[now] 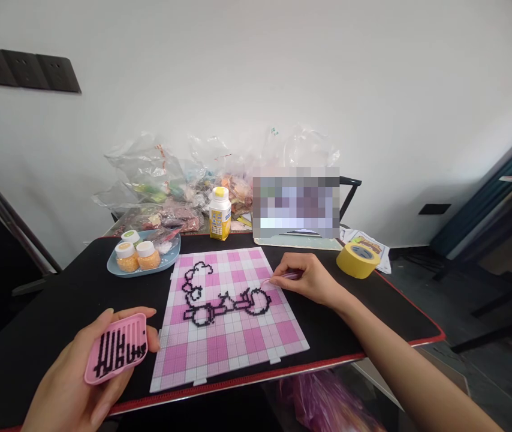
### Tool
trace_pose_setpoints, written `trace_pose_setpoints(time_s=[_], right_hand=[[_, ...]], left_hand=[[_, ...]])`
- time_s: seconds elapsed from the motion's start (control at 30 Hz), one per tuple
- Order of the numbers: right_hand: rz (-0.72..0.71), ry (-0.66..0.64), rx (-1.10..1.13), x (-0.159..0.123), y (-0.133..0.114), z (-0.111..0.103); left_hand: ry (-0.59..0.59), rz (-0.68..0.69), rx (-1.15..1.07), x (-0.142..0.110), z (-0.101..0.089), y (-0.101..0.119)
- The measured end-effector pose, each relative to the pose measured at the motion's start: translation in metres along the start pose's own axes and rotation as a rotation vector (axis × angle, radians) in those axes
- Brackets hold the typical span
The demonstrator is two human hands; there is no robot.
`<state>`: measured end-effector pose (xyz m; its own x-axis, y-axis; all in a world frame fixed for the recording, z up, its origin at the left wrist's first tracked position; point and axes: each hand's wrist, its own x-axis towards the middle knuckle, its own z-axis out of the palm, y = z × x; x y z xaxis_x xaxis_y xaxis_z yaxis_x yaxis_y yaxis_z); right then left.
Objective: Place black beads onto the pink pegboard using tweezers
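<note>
My left hand (98, 360) is wrapped round a small pink ridged tray (123, 327), tilted toward me, with black beads lined up in its grooves. Pinched in my right hand (305, 276) are thin pink tweezers (289, 275), their tips over the right part of the pegboard. That pink-and-white checked pegboard (251, 342) lies flat on the black table. A black bead outline (224, 307) runs across it, with round shapes at left and right and a curling line rising on the left. Whether the tweezer tips hold a bead is too small to tell.
Several bead jars (148, 255) stand on a blue plate (116, 268) at the back left. Behind the board are a yellow-capped bottle (220, 215), plastic bags (148, 174) and a blurred-out screen (296, 207). Yellow tape (357, 260) lies right of my right hand.
</note>
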<state>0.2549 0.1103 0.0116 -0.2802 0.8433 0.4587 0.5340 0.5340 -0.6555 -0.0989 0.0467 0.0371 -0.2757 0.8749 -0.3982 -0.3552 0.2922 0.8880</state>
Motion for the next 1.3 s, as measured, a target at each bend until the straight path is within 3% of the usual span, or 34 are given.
trace_pose_setpoints(time_s=[0.17,0.23,0.33,0.4,0.83,0.97,1.13,1.2,1.3], right_hand=[[0.010,0.010,-0.013,0.001,0.001,0.000],[0.011,0.005,-0.017,0.001,0.001,0.000],[0.010,0.000,-0.018,0.001,0.001,0.000],[0.005,0.002,-0.018,0.001,0.001,0.000],[0.017,-0.005,-0.011,0.001,0.001,0.001],[0.013,-0.011,-0.011,0.001,-0.001,0.001],[0.009,-0.021,-0.017,0.001,-0.001,0.000],[0.012,-0.027,-0.018,0.001,-0.001,0.000],[0.018,-0.033,-0.015,0.001,-0.001,0.000]], left_hand=[[-0.153,-0.007,0.038,0.017,-0.021,-0.006],[-0.153,-0.013,0.026,0.016,-0.021,-0.006],[-0.029,0.005,0.004,0.008,-0.011,-0.002],[-0.006,0.007,-0.003,0.003,-0.005,0.000],[-0.091,-0.055,-0.013,0.018,-0.020,-0.003],[-0.105,-0.028,-0.003,0.012,-0.013,-0.001],[-0.030,0.026,-0.004,0.003,-0.004,-0.001],[-0.046,0.030,-0.012,0.007,-0.009,-0.003],[-0.160,-0.026,0.007,0.019,-0.022,-0.007]])
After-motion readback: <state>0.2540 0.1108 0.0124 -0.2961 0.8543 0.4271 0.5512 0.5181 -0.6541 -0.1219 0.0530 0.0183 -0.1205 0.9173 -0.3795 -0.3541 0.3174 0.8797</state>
